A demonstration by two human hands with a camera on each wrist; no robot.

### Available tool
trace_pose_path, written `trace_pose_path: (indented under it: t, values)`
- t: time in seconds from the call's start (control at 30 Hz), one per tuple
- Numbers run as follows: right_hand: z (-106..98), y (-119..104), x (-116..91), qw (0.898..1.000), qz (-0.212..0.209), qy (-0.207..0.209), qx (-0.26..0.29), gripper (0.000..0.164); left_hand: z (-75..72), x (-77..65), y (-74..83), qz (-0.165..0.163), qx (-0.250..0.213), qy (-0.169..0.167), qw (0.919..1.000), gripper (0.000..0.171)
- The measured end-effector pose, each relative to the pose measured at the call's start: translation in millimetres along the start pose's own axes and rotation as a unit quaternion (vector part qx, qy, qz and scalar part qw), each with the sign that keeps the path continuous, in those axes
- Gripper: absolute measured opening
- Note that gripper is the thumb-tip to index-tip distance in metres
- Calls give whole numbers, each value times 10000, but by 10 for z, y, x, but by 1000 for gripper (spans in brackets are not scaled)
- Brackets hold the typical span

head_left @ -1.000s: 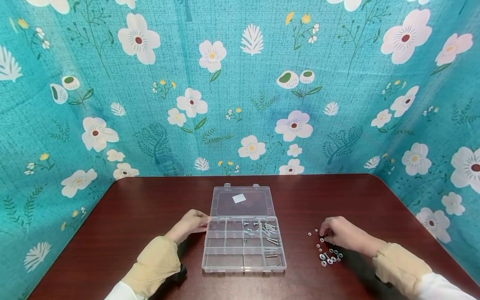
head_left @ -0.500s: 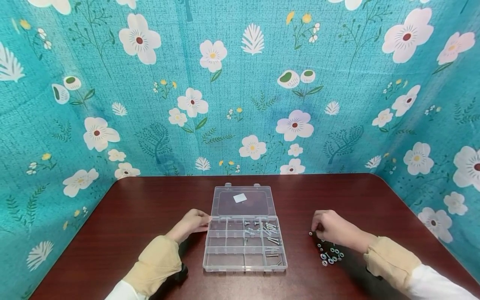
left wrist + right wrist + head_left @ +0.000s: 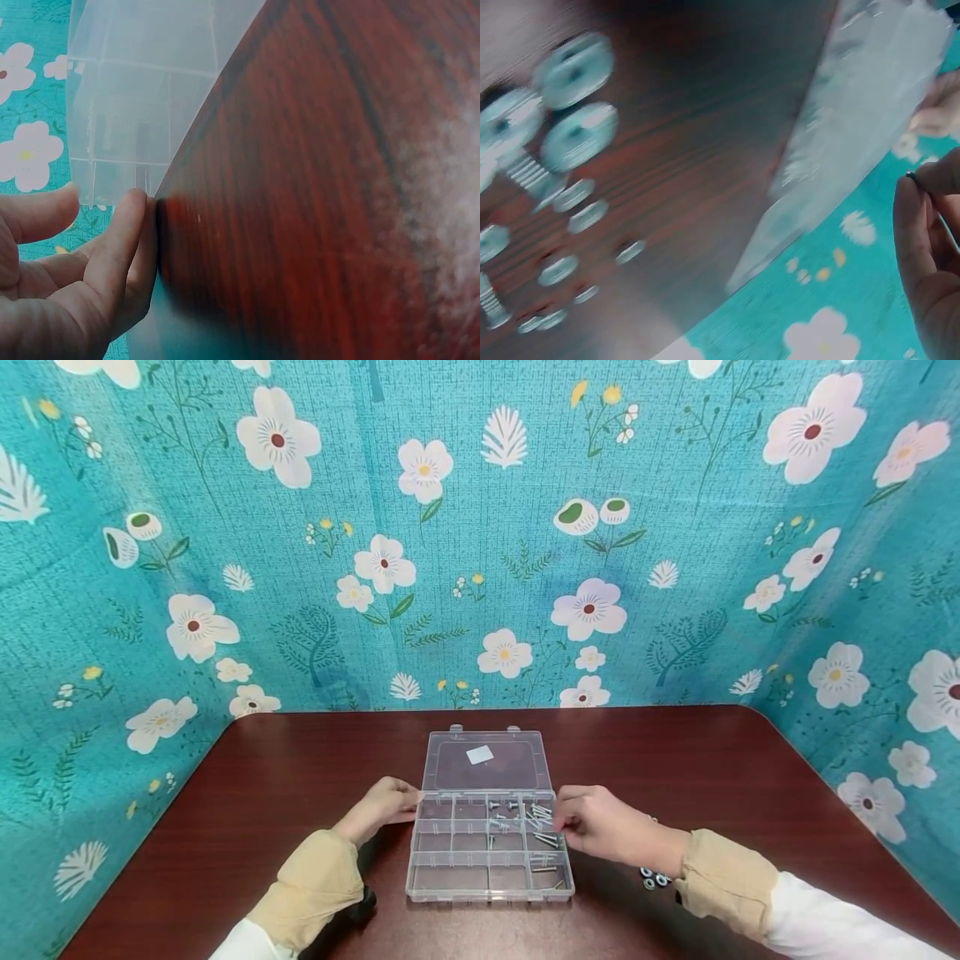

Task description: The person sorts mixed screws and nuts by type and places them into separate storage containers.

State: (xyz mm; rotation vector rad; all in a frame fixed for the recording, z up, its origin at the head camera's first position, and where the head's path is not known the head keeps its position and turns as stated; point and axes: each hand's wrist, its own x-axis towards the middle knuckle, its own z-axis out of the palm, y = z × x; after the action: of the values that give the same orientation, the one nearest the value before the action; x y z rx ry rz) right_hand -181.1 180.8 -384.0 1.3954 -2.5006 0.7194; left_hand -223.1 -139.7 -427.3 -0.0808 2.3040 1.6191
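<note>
A clear plastic compartment box (image 3: pixel 450 894) lies on the table with its lid (image 3: pixel 442 768) laid back. Metal screws (image 3: pixel 538 815) sit in several of its compartments, mostly on the right. My left hand (image 3: pixel 382 804) rests against the box's left side; in the left wrist view its fingertips touch the edge, thumb apart. Close by the box's right side, my right hand (image 3: pixel 600 823) pinches a tiny dark piece (image 3: pixel 910 175) between thumb and finger, too small to identify. Washers (image 3: pixel 580 136), small rings or nuts and a few screws (image 3: pixel 532 178) lie to the right, partly hidden by the right arm in the head view.
The dark red wooden table (image 3: pixel 300 752) stands before a teal floral cloth (image 3: pixel 450 593). A white label (image 3: pixel 480 755) lies on the lid. Tan cuffs (image 3: pixel 318 877) cover both wrists, with a dark object (image 3: pixel 363 906) beneath the left one.
My right hand has moved left from the scattered small parts to the box's right side, pinching a tiny piece. The left hand and the box have stayed put.
</note>
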Motion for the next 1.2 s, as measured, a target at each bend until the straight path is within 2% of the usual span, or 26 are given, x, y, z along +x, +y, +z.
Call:
trace_pose_path:
  t: [0.13,0.3,0.6,0.87,1.0,1.2]
  values:
    - [84,-107,134,9997,-229,-81,11,20,-5,-1,5,-4,-7,-52,10000,26]
    - [146,-205,282,9995,-207,-224,35,17,-4,2,-2,-15,-26,-13,10000,26]
    - [272,-197,424,9992,-172,-344,139,15,-5,8,-22,-13,-260,-11,9997,26]
    - [309,-101,404,9989,15,-445,164,12,14,-8,-18,60,-70,22,10000,25]
    - [235,-76,346,9976,223,-651,90,10,16,-11,-13,60,-70,26,10000,25]
    - [81,-53,199,9939,415,-983,-293,10,2,-12,-6,71,-31,9,10000,26]
